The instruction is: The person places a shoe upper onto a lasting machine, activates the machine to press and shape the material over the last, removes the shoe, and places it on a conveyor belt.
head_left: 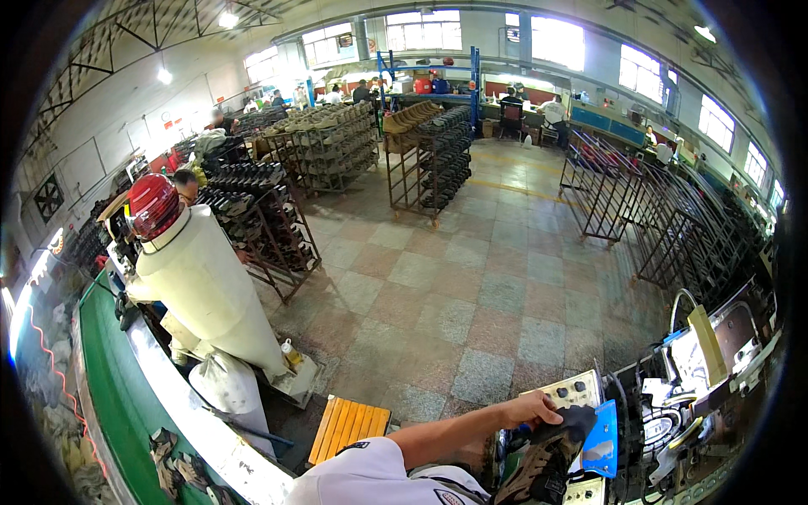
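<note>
My left arm, in a white short sleeve, reaches right across the lower part of the head view. My left hand is closed on the dark upper edge of a brown and black patterned shoe. The shoe stands tilted against a machine, close beside its curved blue plate. A pale control panel with dark knobs lies just beyond the hand. My right hand is not visible.
A green conveyor belt at left carries several shoes. Beside it stand a tall cream machine with a red dome and a yellow slatted stool. Shoe racks and bare metal racks stand farther off. Other people sit far back.
</note>
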`<state>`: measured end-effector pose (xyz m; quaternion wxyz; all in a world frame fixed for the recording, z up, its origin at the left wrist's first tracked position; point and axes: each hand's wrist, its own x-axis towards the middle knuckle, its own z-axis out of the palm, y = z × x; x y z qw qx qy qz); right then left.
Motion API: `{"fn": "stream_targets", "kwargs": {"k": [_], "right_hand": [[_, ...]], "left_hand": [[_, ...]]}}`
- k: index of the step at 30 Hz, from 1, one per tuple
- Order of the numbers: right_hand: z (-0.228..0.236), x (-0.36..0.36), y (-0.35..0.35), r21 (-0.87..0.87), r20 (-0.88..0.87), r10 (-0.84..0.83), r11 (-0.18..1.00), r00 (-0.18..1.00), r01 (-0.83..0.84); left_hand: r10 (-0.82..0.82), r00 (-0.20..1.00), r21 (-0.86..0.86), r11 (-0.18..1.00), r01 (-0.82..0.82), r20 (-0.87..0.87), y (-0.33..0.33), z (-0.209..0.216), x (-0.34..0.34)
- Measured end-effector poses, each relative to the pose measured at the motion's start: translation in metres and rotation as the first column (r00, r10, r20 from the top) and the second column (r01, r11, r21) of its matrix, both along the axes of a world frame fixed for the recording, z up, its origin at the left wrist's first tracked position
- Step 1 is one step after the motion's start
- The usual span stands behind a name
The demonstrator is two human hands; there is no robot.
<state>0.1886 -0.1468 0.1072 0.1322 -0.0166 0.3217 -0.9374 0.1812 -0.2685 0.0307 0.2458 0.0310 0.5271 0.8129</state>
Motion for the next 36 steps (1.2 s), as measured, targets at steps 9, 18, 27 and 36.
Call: {"fn": "stream_targets", "kwargs": {"k": [9, 18, 27, 36], "right_hand": [[-0.009, 0.002, 0.006, 0.016, 0.033, -0.011, 1.0, 0.999, 0.011], [-0.018, 0.001, 0.009, 0.028, 0.065, 0.007, 1.0, 0.998, -0.009], [-0.021, -0.007, 0.008, 0.035, 0.086, 0.033, 0.999, 0.996, -0.036], [-0.027, -0.01, 0.014, 0.045, 0.104, 0.063, 0.997, 0.993, -0.068]], "left_hand": [[0.134, 0.986, 0.046, 0.991, -0.13, -0.101, 0.013, 0.007, -0.002], [-0.101, 0.995, 0.026, 0.994, 0.102, -0.022, 0.0, -0.016, -0.017], [-0.001, 0.999, -0.034, 0.999, 0.002, 0.037, -0.004, 0.0, -0.009], [0.04, 0.997, -0.118, 0.992, -0.048, -0.067, 0.0, 0.028, -0.021]]}}
